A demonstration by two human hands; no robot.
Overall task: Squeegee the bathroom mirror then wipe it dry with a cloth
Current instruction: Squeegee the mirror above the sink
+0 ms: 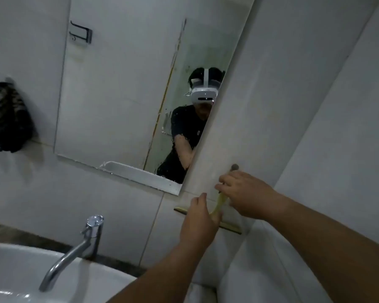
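Here, both hands are on a yellow squeegee (214, 212) that hangs against the tiled wall (293, 106), just right of the mirror (118, 95) and below its lower right corner. The handle's top seems to hang from a small round hook (234, 166). The right hand (245, 193) is up by the handle's top, fingers curled round it near the hook; a light pinch, though the contact is partly hidden. The left hand (200, 219) cups the lower handle just above the blade bar (230, 228), fingers bent and thumb up; whether it grips tight or just steadies cannot be told.

Judgement on handling: the squeegee looks like light plastic, with a stiff handle and bar and a soft rubber edge along the bar. Best hold is the handle's middle, one hand, away from the rubber lip so it stays clean and straight. It may be slick if wet. Likely needs a lift up and off the hook, not a pull outward.

The mirror shows droplets and streaks toward its lower right, so squeegeeing seems not yet begun. It is glass, fixed to the wall; moderate, even pressure should do.

A dark striped cloth (8, 117) hangs on the wall left of the mirror, well apart from both hands. Soft, limp, easy to grab anywhere. Sink (13, 270) and tap (79, 248) sit below.
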